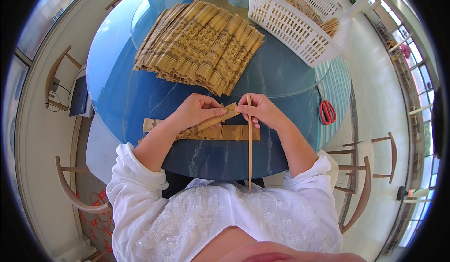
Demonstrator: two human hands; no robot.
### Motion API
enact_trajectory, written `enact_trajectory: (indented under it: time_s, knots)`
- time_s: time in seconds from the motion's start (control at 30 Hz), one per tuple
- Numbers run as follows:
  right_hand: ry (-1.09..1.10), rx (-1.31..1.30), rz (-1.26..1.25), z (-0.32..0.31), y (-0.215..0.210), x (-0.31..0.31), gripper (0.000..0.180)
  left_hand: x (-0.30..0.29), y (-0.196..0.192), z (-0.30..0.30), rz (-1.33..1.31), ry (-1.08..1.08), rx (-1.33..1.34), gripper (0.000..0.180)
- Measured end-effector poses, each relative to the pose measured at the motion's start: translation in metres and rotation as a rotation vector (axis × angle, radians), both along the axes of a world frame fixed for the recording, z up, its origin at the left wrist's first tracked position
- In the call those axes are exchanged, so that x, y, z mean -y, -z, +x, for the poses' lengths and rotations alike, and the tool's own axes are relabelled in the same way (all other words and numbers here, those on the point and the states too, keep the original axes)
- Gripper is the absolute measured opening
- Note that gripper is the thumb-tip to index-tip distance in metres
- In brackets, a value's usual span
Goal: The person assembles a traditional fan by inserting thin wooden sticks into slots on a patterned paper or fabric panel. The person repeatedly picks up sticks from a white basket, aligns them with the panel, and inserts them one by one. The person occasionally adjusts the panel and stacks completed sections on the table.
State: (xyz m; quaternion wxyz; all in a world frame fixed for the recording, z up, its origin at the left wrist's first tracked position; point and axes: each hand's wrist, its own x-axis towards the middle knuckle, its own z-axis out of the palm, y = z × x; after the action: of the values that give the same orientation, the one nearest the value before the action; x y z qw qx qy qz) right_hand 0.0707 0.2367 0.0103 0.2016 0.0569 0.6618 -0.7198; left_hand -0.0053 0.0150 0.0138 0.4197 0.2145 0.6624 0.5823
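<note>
Honestly, the bit I'd worry about is the little brown strip (229, 114) between the two hands. The left hand (200, 109) has a narrow grip on it, thumb over fingers, just above the near side of the blue worktop (211, 162). It looks thin, paper or something like it, so too hard a squeeze or a twist there could crease it or split an edge.

The right hand (260, 111) has its grip closed around a long wooden stick (250, 149) near the top, with the thumb right by the strip's right end. Can't tell if it's pinching the strip too or only meeting it. Most of that stick hangs below the fingers and runs out past the near edge, so a bump from the shirt (262, 215) could lever it round and pull it loose.

More flat strips (234, 132) lie under the hands, partly hidden by the left forearm. A dragging wrist could push those about or bend them. Farther off, the big fanned pile (199, 46) is just overlapping layers, so a careless reach into it could send the top ones sliding.

Over on the right, the red-handled scissors (327, 112) sit close to the edge; a stray elbow might knock them off. The white basket (293, 30) of sticks is far right, well clear of the arms.
</note>
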Motion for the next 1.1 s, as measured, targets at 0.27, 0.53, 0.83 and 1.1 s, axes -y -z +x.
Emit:
enact_trajectory:
  time_s: [0.27, 0.53, 0.83, 1.1]
  knots:
    - [0.117, -0.112, 0.016, 0.0, -0.013, -0.023, 0.018, -0.001, 0.003, 0.003, -0.02, 0.025, -0.005, 0.021]
    - [0.835, -0.604, -0.321, 0.015, -0.022, -0.103, 0.029, -0.002, 0.005, -0.001, -0.037, 0.067, -0.065, 0.022]
    - [0.859, -0.703, -0.172, 0.02, -0.027, -0.109, 0.028, -0.002, 0.003, -0.001, -0.012, 0.058, -0.026, 0.022]
    - [0.786, -0.781, -0.18, 0.021, -0.026, -0.111, 0.027, -0.001, 0.005, 0.0, -0.006, 0.054, -0.026, 0.022]
